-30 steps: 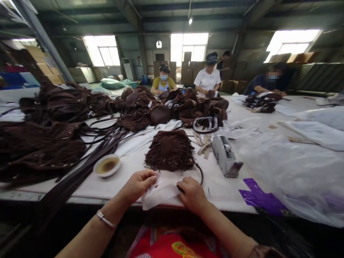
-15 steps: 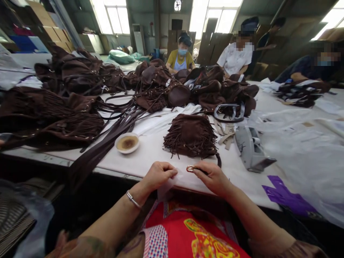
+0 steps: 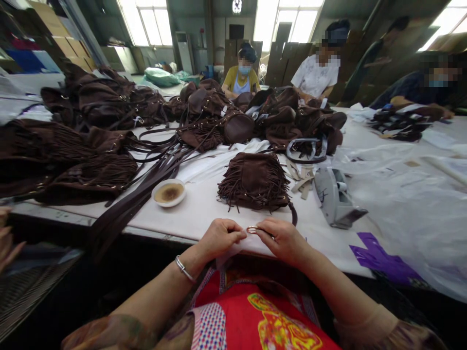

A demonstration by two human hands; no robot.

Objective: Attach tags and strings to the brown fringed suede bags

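At the table's front edge my right hand (image 3: pixel 282 239) is closed on a small gold-coloured metal ring (image 3: pixel 252 229), oblong in shape, which sticks out past the fingertips. Close to its left, my left hand (image 3: pixel 222 237) pinches what looks like a thin translucent plastic film (image 3: pixel 226 254) that hangs down below the fingers. The fingertips of both hands are nearly touching. Just beyond them lies a dark brown fringed bag (image 3: pixel 254 181), with a strap end at its right corner. A white bowl (image 3: pixel 155 200) of yellowish-brown paste stands to the left.
Brown bags (image 3: pixel 105 99) are heaped across the back and left, their straps (image 3: pixel 146 192) trailing over the front edge. A grey tape dispenser (image 3: pixel 328 199), purple plastic (image 3: pixel 388 262) and clear sheeting (image 3: pixel 412 194) lie right. Several people work beyond; another person's hand (image 3: pixel 7 243) shows far left.
My right hand has brought the metal ring left, closer to my left hand. A person's hand has come into view at the far left edge. The view has shifted slightly.
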